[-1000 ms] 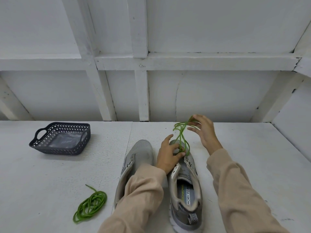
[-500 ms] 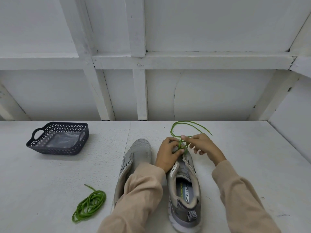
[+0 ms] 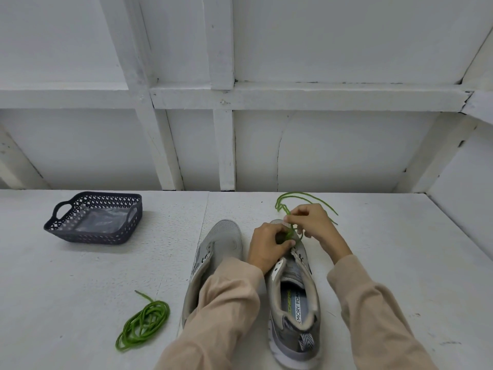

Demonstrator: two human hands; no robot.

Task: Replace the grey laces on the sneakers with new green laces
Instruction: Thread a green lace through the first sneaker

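Across the white table (image 3: 80, 289) I see two grey shoes side by side at centre, toes toward twelve o'clock: the left sneaker (image 3: 221, 241) and the right sneaker (image 3: 293, 303). At ten o'clock from them sits the dark lattice basket (image 3: 88, 237), with a clear plastic sheet (image 3: 102, 222) lying in it. The left hand (image 3: 266, 249) curls over the right sneaker's front eyelets, pinching the green lace (image 3: 288, 234). The right hand (image 3: 310, 222), at one o'clock of it, pinches the same lace with bent fingers. The lace's loop trails toward twelve. A coiled green lace (image 3: 145, 325) lies at eight o'clock.
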